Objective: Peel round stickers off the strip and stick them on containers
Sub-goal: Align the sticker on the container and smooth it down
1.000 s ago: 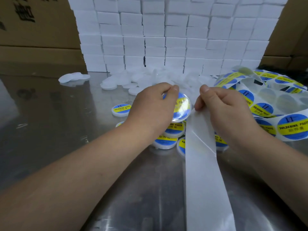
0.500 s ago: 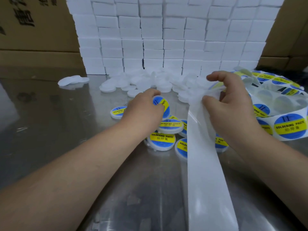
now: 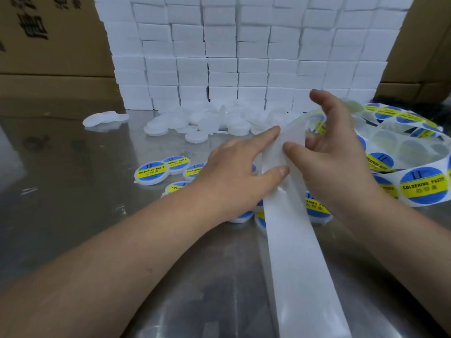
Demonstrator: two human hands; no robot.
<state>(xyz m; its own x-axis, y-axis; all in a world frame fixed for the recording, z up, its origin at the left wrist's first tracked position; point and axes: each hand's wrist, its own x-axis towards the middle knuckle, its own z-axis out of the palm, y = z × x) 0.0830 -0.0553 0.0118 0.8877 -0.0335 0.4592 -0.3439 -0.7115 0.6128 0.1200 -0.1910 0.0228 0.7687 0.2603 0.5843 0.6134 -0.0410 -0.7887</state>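
A white backing strip (image 3: 300,264) runs from the bottom edge up to my hands, where it bends over. My right hand (image 3: 334,162) pinches it at the bend, thumb on the front and fingers behind, index finger raised. My left hand (image 3: 234,176) touches the strip's left side with its straight index fingertip and thumb. It holds no container. The strip coils on to the right with blue-and-yellow round stickers (image 3: 424,185) and empty spots. Several labelled round containers (image 3: 151,172) lie under and left of my hands. Unlabelled white containers (image 3: 195,136) are heaped behind them.
The work surface is a shiny metal table (image 3: 73,215). A wall of stacked white boxes (image 3: 244,57) closes off the back, with cardboard cartons (image 3: 48,45) on both sides. A few white lids (image 3: 105,119) lie apart at the back left.
My left hand set the labelled container down among the others and moved right onto the strip. My right hand shifted its hold further up the strip.
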